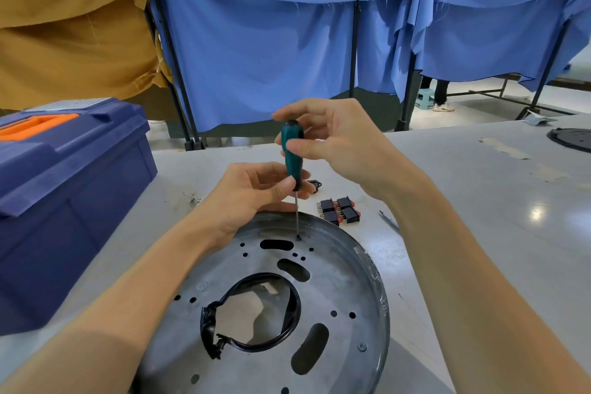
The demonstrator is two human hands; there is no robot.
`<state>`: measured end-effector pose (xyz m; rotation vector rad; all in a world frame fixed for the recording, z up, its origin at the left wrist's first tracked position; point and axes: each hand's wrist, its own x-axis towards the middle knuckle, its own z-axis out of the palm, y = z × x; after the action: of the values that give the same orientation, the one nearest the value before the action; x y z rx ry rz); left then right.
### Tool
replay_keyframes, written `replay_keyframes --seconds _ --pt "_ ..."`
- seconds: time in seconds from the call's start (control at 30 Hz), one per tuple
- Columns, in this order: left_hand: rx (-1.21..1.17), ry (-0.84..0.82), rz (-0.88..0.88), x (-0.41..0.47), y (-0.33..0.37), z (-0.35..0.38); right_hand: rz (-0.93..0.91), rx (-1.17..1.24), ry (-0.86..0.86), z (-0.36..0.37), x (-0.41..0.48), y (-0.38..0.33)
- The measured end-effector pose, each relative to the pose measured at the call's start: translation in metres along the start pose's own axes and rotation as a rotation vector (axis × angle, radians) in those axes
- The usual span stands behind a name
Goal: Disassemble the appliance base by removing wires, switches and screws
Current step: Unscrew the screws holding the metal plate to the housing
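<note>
Grey perforated metal base point(335, 291), black-rimmed at its centre, upright teal screwdriver point(291, 150) in left hand point(249, 192) and right hand point(345, 144).

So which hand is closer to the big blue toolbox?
Left. The left hand pinches the screwdriver low down, on the toolbox side. The right hand holds the handle's top, farther from the toolbox.

Screwdriver point(291, 150): upright, tip in the metal base point(339, 294).
Hands: left point(252, 190) pinched the lower handle, right point(335, 141) the top.
</note>
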<state>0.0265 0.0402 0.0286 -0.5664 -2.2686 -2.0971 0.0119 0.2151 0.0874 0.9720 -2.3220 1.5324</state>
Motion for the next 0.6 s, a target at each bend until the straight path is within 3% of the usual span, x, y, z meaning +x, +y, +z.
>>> replay_keyframes --seconds 0.17,0.3,0.43,0.6 --pt "0.026 0.067 -0.003 0.0013 -0.0013 0.0026 -0.017 0.004 -0.087 0.0004 -0.0037 -0.0023" --pt "0.018 0.002 -0.009 0.0004 -0.0002 0.0003 -0.030 -0.029 -0.005 0.0003 -0.0012 -0.0002" --pt "0.012 0.037 -0.017 0.0013 -0.0016 0.0013 0.020 0.085 -0.047 -0.0031 -0.0009 0.0012" --pt "0.004 -0.010 -0.037 0.0008 0.0010 0.0004 -0.016 -0.049 -0.019 0.0033 -0.0018 -0.0008"
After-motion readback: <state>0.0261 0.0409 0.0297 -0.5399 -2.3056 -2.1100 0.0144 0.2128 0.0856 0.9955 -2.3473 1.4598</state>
